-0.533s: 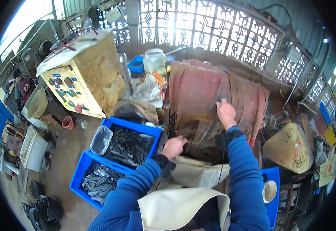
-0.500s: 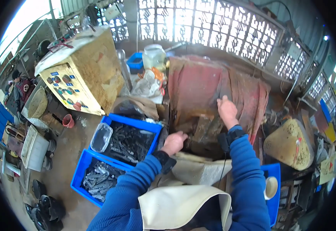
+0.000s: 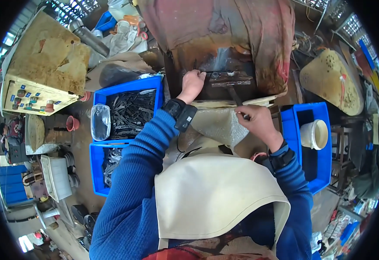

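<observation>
My left hand (image 3: 192, 86) is closed, fingers pinched together, at the left of a dark worn metal block (image 3: 230, 79) inside a cloth-draped housing. What lies between those fingertips is hidden. My right hand (image 3: 262, 123) is closed around the near end of a dark bar-like handle (image 3: 234, 95), whose far end meets the block. A greyish-white smear, like spray or dust, hangs just behind the block. A reddish, stained cloth (image 3: 267, 41) drapes over the housing's top and right side. Below the opening hangs a pale sheet (image 3: 215, 123) of bubbly-looking plastic.
To my left, a blue bin (image 3: 159, 93) holds many dark flat metal pieces, with a clear plastic tub (image 3: 100, 122) on its edge; another blue bin (image 3: 97, 173) sits nearer. A blue bin (image 3: 325, 173) with a white tub (image 3: 314, 134) stands right. A yellowed control cabinet (image 3: 46, 60) is far left.
My view has tilted downward. My right hand has left the cloth and come down onto the handle. My left hand has shifted to the block's left side. The housing's opening shows more, with a whitish smear.
</observation>
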A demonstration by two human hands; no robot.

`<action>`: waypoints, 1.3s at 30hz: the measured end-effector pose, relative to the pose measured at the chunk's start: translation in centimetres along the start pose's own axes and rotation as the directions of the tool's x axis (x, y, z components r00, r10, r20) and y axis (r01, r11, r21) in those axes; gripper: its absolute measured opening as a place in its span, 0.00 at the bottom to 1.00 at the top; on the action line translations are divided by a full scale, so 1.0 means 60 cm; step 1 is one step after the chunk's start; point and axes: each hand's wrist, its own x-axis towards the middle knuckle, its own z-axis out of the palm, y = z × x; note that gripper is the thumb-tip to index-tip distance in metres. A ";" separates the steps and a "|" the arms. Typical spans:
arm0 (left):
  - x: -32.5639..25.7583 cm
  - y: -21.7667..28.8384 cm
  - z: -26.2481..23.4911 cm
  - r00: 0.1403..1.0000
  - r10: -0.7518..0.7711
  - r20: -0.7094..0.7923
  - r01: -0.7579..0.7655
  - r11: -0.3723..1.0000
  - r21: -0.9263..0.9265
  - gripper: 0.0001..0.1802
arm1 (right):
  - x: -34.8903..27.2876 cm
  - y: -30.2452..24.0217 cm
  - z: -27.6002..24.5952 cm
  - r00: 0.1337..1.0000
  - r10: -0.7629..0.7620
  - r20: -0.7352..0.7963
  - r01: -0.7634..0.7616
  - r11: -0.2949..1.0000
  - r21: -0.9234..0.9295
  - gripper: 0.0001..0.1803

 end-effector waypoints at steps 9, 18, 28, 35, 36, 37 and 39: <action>0.016 -0.011 0.009 0.921 0.298 0.251 -0.380 0.827 0.414 0.10 | -0.053 0.001 0.011 0.997 0.013 0.075 -0.006 0.996 -0.090 0.11; 0.041 -0.015 0.033 0.878 0.059 0.476 -0.349 0.758 0.551 0.10 | -0.027 0.027 -0.009 0.933 0.158 0.325 -0.228 0.954 0.192 0.16; -0.014 0.113 -0.055 0.930 0.362 0.069 -0.364 0.875 0.320 0.10 | 0.109 0.066 0.002 0.762 0.612 0.212 -0.570 0.479 0.668 0.19; -0.063 0.150 -0.050 0.922 0.368 0.119 -0.366 0.930 -0.041 0.11 | 0.174 0.101 0.053 0.755 0.632 0.177 -0.326 0.127 0.937 0.15; -0.061 0.143 -0.053 0.928 0.355 0.116 -0.323 0.918 -0.230 0.14 | 0.170 0.117 0.051 0.756 0.640 0.138 -0.289 0.137 0.947 0.13; -0.055 0.135 -0.060 0.931 0.347 0.113 -0.316 0.921 -0.227 0.14 | 0.164 0.134 0.048 0.755 0.649 0.099 -0.252 0.148 0.956 0.12; -0.035 0.130 -0.086 0.967 0.072 0.244 0.067 0.853 -0.517 0.18 | 0.151 0.183 0.031 0.763 0.645 -0.032 -0.355 0.461 0.813 0.11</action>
